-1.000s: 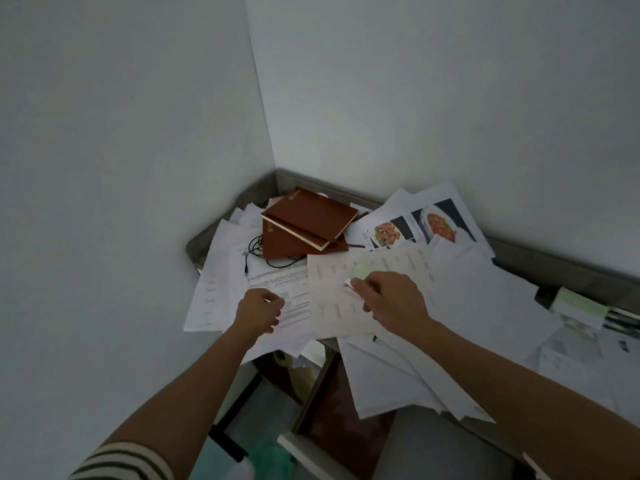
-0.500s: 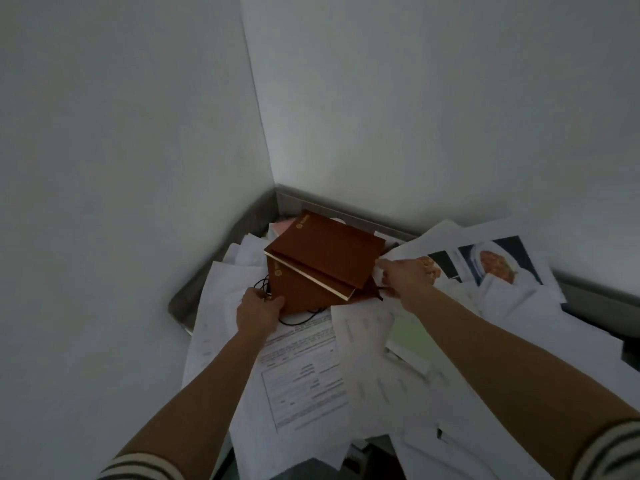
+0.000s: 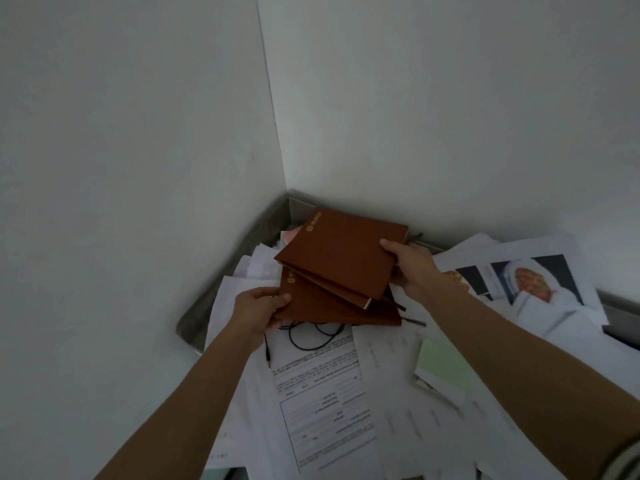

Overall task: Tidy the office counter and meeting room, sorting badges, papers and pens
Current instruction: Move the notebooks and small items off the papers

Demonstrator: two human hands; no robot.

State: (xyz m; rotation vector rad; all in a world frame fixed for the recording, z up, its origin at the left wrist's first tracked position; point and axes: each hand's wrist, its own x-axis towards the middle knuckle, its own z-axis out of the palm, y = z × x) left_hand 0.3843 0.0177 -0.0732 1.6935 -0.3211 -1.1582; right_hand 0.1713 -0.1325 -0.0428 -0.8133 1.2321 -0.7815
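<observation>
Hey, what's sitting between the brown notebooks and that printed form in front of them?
A thin black cable lies looped between the brown notebooks and the printed form, seen in the head view.

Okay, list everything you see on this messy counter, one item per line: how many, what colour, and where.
notebooks: two, brown, stacked askew in the corner
cable: one, black, on the papers below the notebooks
printed form: one, white, in front of the notebooks
green sheet: one, pale green, right of the form
photo printouts: at least two, colour on white, far right
loose papers: many, white, all over the counter
counter rim: one, grey, along the walls
walls: two, white, meeting at the corner
left hand: grips the lower notebook's left edge
right hand: grips the upper notebook's right edge
</observation>
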